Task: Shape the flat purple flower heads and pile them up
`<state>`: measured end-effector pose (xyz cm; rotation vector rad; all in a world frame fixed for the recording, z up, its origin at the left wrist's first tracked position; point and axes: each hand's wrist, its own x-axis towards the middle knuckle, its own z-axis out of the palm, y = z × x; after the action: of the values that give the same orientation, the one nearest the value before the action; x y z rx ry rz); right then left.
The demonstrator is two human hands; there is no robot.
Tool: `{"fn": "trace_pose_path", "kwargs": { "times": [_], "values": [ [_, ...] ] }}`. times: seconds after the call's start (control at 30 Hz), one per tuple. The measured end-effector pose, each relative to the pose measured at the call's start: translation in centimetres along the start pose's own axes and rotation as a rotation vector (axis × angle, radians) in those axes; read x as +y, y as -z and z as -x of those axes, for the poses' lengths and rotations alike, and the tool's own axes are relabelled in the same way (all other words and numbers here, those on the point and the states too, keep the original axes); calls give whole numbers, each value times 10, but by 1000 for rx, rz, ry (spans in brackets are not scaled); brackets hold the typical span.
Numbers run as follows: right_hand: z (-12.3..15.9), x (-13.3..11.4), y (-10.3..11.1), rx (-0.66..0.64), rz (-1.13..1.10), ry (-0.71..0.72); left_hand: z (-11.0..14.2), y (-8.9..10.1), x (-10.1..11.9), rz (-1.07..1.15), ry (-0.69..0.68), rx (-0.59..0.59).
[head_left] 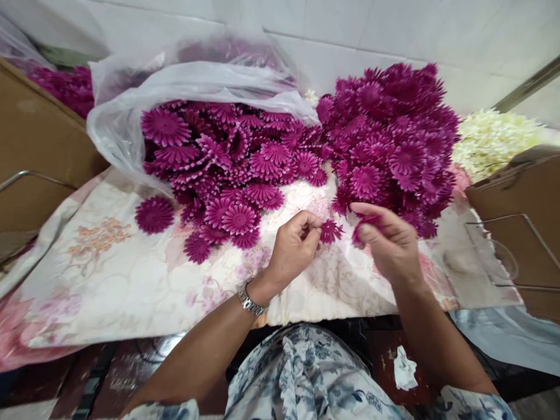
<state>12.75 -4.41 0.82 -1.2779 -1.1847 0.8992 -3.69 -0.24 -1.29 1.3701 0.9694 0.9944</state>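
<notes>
My left hand, with a metal watch on its wrist, pinches the edge of a small magenta artificial flower above the cloth. To its right, my right hand closes thumb and fingers on a magenta petal piece, partly hidden by the fingers and slightly blurred. A gap separates the two held pieces. Ahead on the left, flat magenta flower layers spill out of a clear plastic bag. Behind my right hand rises a heap of magenta flowers.
A floral cloth covers the table. Cardboard boxes stand at the left and right. Cream-white flowers lie at the far right, and a tiled wall closes off the back. One magenta layer lies apart on the left.
</notes>
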Motion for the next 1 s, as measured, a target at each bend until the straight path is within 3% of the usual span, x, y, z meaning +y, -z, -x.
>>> {"fn": "trace_pose_path", "kwargs": {
  "times": [0.1, 0.2, 0.27, 0.4, 0.5, 0.63, 0.73, 0.87, 1.0],
  "values": [
    [7, 1, -12, -137, 216, -9, 4, 0, 2, -153, -88, 2],
    [4, 3, -12, -117, 466, 79, 5, -1, 4, -158, -82, -53],
    [-3, -4, -3, -82, 504, 116, 5, 0, 5, -104, -57, -78],
    [-43, -35, 36, 102, 490, 297, 4, 0, 6, -57, 1, -80],
    [-89, -52, 70, 286, 789, 324, 2, 1, 7, -44, 30, -62],
    [-127, -46, 97, 458, 1144, 409, 1, 2, 6, -45, 36, -42],
    [-121, -35, 103, 531, 1206, 485, 1, 3, 4, -61, 19, -54],
    [-89, -29, 97, 543, 1197, 537, 3, 1, 1, -68, 3, -85],
    [-48, -29, 78, 355, 1179, 608, 6, -1, 6, -81, -81, -90]
  ]
}}
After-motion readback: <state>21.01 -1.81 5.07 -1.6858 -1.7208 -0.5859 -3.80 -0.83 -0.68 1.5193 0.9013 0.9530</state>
